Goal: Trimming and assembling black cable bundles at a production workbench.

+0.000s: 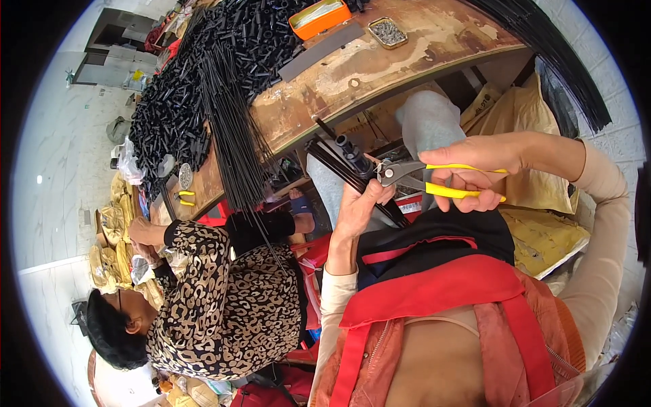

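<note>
My right hand (pixel 475 173) is wrapped round the yellow handles of a pair of pliers (pixel 407 171), which are spread apart. The pliers' grey jaws reach to the thumb and fingertips of my left hand (pixel 359 207). That hand is closed on a bundle of thin black rods (pixel 332 163) slanting across my lap. A black tubular plastic part (pixel 351 154) stands up beside the rods, just above my left fingers. Whatever small piece lies between the jaws and my left fingertips is too small to make out.
A worn wooden bench (pixel 325 95) carries a heap of black plastic parts (pixel 169 108), long black rods (pixel 230 129), an orange box (pixel 319 17) and a tin of small metal pieces (pixel 388 32). A co-worker in a leopard-print top (pixel 224 298) sits at left near other yellow-handled pliers (pixel 184 197).
</note>
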A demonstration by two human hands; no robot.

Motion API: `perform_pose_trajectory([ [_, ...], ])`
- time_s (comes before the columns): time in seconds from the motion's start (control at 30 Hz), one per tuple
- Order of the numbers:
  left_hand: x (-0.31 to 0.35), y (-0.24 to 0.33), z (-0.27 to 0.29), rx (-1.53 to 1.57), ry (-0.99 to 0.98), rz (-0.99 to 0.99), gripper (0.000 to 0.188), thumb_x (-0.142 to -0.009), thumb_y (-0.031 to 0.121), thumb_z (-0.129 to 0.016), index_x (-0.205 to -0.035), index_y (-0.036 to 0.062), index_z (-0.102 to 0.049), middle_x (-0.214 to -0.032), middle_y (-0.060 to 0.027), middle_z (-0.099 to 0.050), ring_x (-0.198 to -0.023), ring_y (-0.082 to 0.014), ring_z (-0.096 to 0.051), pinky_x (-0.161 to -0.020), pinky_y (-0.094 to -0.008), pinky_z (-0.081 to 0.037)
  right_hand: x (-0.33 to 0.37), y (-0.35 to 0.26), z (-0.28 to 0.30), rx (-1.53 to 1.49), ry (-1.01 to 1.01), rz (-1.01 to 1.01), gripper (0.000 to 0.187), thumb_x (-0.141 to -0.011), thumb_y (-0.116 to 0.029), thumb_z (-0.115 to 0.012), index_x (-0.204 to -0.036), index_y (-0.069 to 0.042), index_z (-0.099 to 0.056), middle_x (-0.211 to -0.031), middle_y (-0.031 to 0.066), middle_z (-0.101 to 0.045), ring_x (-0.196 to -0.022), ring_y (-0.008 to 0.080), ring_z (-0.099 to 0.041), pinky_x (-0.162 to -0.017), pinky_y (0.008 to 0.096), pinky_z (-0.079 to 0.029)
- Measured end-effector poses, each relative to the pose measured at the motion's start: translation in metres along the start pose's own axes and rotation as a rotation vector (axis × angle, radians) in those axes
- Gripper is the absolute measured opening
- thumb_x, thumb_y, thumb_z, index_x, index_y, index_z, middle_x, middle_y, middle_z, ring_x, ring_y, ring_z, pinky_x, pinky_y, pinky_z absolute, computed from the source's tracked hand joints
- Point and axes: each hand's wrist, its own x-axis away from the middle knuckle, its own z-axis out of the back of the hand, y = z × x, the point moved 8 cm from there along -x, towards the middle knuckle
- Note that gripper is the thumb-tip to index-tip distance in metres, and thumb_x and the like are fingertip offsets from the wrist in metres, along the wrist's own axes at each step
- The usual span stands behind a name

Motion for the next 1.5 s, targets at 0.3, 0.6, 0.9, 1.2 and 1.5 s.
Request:
perform_pose_trajectory([
  [0.3,-0.006,0.000,-0.005,-0.096,0.065,0.010,0.030,-0.096,0.030,-0.059,-0.094,0.0022,-0.050,-0.068,0.0037,-0.040,-0.059,-0.0069,-0.036,-0.053,-0.0233,-0.030,0.021,-0.026,0.009,0.368,0.387,0.216,0.053,-0.101,-0.050,-0.032,-0.086,-0.003,-0.050,-0.060,0.0082,-0.055,-0.043,0.0130,-0.050,-0.040,0.0272,-0.039],
  [0.6,-0.001,0.000,0.011,-0.237,0.206,-0.031,0.029,-0.097,0.030,-0.057,-0.104,0.0020,-0.052,-0.067,0.0045,-0.042,-0.060,-0.0046,-0.038,-0.053,-0.0219,-0.031,-0.023,-0.007,0.026,0.501,0.297,0.147,0.048,-0.093,-0.051,-0.054,-0.087,-0.003,-0.059,-0.062,0.0042,-0.056,-0.048,0.0123,-0.052,-0.043,0.0273,-0.041],
  [0.9,0.000,0.001,0.019,-0.159,0.213,-0.060,0.026,-0.096,0.028,-0.060,-0.093,0.0059,-0.046,-0.066,0.0035,-0.042,-0.057,-0.0067,-0.039,-0.051,-0.0229,-0.032,0.005,-0.038,0.015,1.361,1.083,0.698,0.064,-0.081,-0.004,-0.063,-0.142,-0.016,-0.045,-0.104,0.0113,-0.053,-0.097,0.0295,-0.051,-0.082,0.0398,-0.038],
  [1.2,0.000,0.001,0.012,-0.139,0.235,-0.061,0.022,-0.097,0.022,-0.057,-0.089,0.0067,-0.045,-0.066,0.0034,-0.042,-0.056,-0.0060,-0.038,-0.050,-0.0225,-0.031,0.018,-0.052,0.005,1.634,1.267,0.837,0.064,-0.078,-0.004,-0.063,-0.139,-0.018,-0.048,-0.104,0.0125,-0.051,-0.096,0.0300,-0.051,-0.079,0.0388,-0.040],
  [1.5,0.003,-0.001,0.013,-0.062,0.226,-0.047,0.018,-0.096,0.019,-0.059,-0.093,0.0053,-0.047,-0.068,0.0034,-0.043,-0.057,-0.0062,-0.039,-0.051,-0.0227,-0.032,0.020,-0.062,0.009,1.719,1.061,0.639,0.065,-0.078,-0.013,-0.068,-0.139,-0.018,-0.048,-0.091,0.0065,-0.059,-0.080,0.0264,-0.059,-0.070,0.0344,-0.048],
])
